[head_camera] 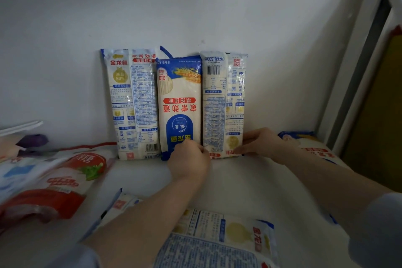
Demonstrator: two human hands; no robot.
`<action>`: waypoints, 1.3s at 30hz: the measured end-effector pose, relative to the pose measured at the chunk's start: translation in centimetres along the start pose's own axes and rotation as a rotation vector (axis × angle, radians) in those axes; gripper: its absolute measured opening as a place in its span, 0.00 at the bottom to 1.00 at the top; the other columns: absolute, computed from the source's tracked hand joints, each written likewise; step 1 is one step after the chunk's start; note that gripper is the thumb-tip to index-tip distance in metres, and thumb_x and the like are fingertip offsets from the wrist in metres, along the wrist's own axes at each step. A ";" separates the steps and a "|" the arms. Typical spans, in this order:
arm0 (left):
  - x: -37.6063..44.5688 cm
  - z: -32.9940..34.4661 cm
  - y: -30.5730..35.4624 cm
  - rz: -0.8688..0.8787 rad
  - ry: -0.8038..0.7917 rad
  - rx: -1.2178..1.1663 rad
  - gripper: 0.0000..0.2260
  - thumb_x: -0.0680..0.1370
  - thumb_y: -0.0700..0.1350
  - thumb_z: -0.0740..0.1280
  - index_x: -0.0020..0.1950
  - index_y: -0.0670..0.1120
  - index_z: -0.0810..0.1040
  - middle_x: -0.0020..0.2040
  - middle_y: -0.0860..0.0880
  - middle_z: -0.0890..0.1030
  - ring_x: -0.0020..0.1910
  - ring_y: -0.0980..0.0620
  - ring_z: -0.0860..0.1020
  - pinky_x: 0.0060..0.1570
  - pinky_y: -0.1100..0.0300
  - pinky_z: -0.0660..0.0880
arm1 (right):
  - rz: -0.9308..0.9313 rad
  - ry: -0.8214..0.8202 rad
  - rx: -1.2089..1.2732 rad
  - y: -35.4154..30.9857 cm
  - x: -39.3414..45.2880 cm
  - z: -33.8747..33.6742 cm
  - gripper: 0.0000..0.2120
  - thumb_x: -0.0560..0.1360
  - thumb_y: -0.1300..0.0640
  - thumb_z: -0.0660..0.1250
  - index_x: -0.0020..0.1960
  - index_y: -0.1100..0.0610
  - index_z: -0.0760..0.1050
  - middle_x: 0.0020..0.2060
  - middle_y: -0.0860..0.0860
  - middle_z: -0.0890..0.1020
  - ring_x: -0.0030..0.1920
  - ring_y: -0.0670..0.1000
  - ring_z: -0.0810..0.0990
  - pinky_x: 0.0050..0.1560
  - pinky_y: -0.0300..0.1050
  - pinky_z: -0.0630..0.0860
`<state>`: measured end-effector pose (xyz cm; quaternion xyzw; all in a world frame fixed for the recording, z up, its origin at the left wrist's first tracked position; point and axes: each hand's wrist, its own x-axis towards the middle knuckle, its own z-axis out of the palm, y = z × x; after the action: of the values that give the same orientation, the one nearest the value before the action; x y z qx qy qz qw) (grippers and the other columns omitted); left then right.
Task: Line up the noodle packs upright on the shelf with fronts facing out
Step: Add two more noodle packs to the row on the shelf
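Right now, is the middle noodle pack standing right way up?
No. The middle noodle pack stands against the wall front out but upside down: its printed characters read inverted.

Red-and-white sugar bag (71, 172) lying at eight o'clock, purple object (32, 139) behind it at nine, white wall (174, 6) at twelve, yellow panel (378, 115) at three.

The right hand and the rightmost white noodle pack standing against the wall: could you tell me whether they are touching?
Touching. The head view shows the right hand with its fingers laid against the lower right edge of the rightmost white noodle pack.
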<state>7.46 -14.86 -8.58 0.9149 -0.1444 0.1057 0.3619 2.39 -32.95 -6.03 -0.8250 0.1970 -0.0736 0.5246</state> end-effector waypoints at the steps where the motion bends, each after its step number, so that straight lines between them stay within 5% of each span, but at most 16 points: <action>1: -0.1 0.0 0.0 0.010 0.000 0.020 0.09 0.77 0.48 0.64 0.47 0.49 0.85 0.41 0.48 0.83 0.40 0.49 0.80 0.32 0.62 0.72 | 0.002 0.001 0.001 0.0 0.0 0.0 0.16 0.66 0.66 0.76 0.52 0.57 0.82 0.41 0.49 0.85 0.40 0.46 0.82 0.42 0.36 0.81; 6: 0.1 0.0 -0.1 0.026 0.009 0.030 0.10 0.78 0.47 0.64 0.49 0.49 0.85 0.43 0.48 0.84 0.43 0.48 0.81 0.34 0.60 0.73 | 0.010 0.015 0.007 0.0 0.0 0.2 0.15 0.66 0.66 0.76 0.52 0.59 0.82 0.41 0.50 0.84 0.40 0.46 0.82 0.41 0.36 0.81; 12: 0.2 0.1 -0.2 0.019 0.004 0.018 0.10 0.78 0.48 0.64 0.48 0.49 0.85 0.43 0.47 0.84 0.43 0.47 0.81 0.34 0.61 0.72 | -0.002 0.037 -0.002 0.0 -0.2 0.3 0.16 0.66 0.66 0.76 0.53 0.60 0.82 0.47 0.54 0.85 0.50 0.54 0.84 0.54 0.47 0.80; 28: 0.2 0.1 -0.2 0.020 -0.023 0.002 0.10 0.78 0.48 0.64 0.49 0.49 0.85 0.43 0.48 0.84 0.43 0.49 0.81 0.34 0.61 0.74 | 0.020 0.082 -0.024 0.0 -0.8 0.7 0.16 0.67 0.65 0.75 0.54 0.61 0.82 0.48 0.55 0.85 0.49 0.54 0.84 0.54 0.47 0.80; 31: 0.0 -0.3 -0.1 0.034 -0.055 0.016 0.09 0.78 0.47 0.65 0.52 0.49 0.84 0.48 0.49 0.84 0.46 0.49 0.81 0.36 0.60 0.73 | -0.002 0.137 -0.186 -0.3 -1.2 1.1 0.15 0.68 0.60 0.76 0.53 0.59 0.82 0.47 0.54 0.85 0.49 0.54 0.84 0.53 0.50 0.80; 34: -0.5 -1.4 0.4 0.042 -0.114 0.144 0.08 0.76 0.46 0.66 0.52 0.48 0.83 0.49 0.49 0.82 0.46 0.49 0.79 0.35 0.60 0.70 | -0.027 0.189 -0.521 -1.1 -3.1 1.7 0.20 0.72 0.52 0.71 0.61 0.59 0.76 0.53 0.53 0.82 0.51 0.52 0.81 0.47 0.41 0.76; 39: -3.2 -3.4 1.7 0.263 -0.316 0.490 0.10 0.75 0.43 0.65 0.54 0.43 0.77 0.49 0.47 0.77 0.48 0.48 0.77 0.39 0.58 0.71 | -0.052 0.031 -1.015 -2.0 -7.0 2.5 0.23 0.76 0.49 0.63 0.69 0.56 0.65 0.63 0.54 0.74 0.60 0.54 0.75 0.51 0.42 0.71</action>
<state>3.55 -13.10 -6.02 0.9534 -0.2862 0.0398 0.0873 -2.69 -27.30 -4.74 -0.9794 0.1950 0.0060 0.0528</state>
